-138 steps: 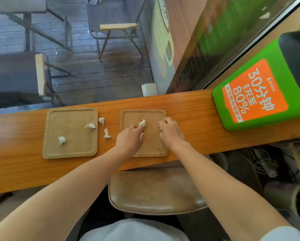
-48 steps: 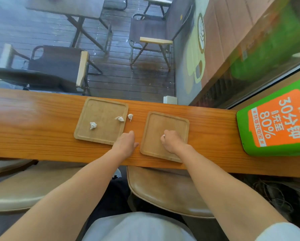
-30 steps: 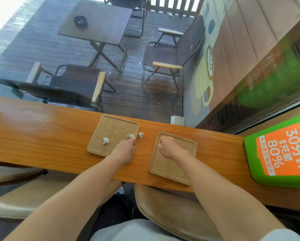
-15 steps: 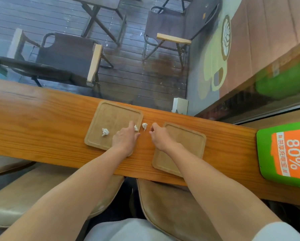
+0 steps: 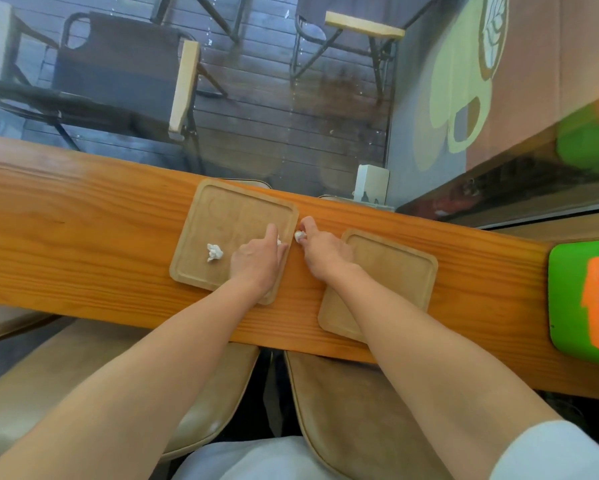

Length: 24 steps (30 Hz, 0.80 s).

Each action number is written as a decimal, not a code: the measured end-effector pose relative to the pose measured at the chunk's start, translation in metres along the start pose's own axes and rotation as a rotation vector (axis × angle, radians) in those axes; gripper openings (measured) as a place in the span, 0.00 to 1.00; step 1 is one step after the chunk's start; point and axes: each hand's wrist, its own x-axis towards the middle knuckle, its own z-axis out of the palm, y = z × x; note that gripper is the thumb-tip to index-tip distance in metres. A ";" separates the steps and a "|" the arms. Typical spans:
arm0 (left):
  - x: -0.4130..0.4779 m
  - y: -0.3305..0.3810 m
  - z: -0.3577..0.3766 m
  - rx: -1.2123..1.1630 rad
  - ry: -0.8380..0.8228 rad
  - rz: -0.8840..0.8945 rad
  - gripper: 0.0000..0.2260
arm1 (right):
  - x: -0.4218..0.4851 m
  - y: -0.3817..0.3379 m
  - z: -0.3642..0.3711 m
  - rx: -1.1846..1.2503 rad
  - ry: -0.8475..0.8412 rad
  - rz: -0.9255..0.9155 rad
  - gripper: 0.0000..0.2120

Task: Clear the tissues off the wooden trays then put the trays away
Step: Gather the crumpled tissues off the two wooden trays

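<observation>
Two square wooden trays lie on the long wooden counter [image 5: 83, 237]. The left tray [image 5: 222, 209] carries one crumpled white tissue [image 5: 214, 252] near its middle. My left hand [image 5: 256, 263] rests on that tray's right side, fingers curled over a second tissue [image 5: 279, 242] that barely shows. The right tray [image 5: 405, 268] has no tissues on it, and my right forearm crosses its near left corner. My right hand [image 5: 320, 251] is on the counter between the trays, thumb and fingers pinched on a small tissue ball [image 5: 298, 235].
A green box with an orange label [image 5: 585, 299] stands on the counter at the right. A small white box [image 5: 371, 183] sits at the counter's far edge against the window glass. Two tan padded stools [image 5: 360, 410] [image 5: 83, 375] are below the near edge.
My right hand left the right tray and moved left to the tissue between the trays. My left hand moved up onto the left tray, over the tissue by its right edge.
</observation>
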 end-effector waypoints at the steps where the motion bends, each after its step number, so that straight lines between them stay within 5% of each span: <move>1: 0.000 0.000 0.000 0.012 -0.006 0.002 0.12 | 0.001 0.000 0.001 -0.010 0.010 -0.002 0.08; 12: -0.013 -0.012 -0.022 -0.156 -0.245 -0.054 0.13 | -0.022 -0.001 -0.014 0.281 0.028 0.078 0.09; 24: -0.054 -0.023 -0.065 -0.182 -0.303 -0.123 0.07 | -0.067 -0.024 -0.040 0.455 -0.028 0.140 0.07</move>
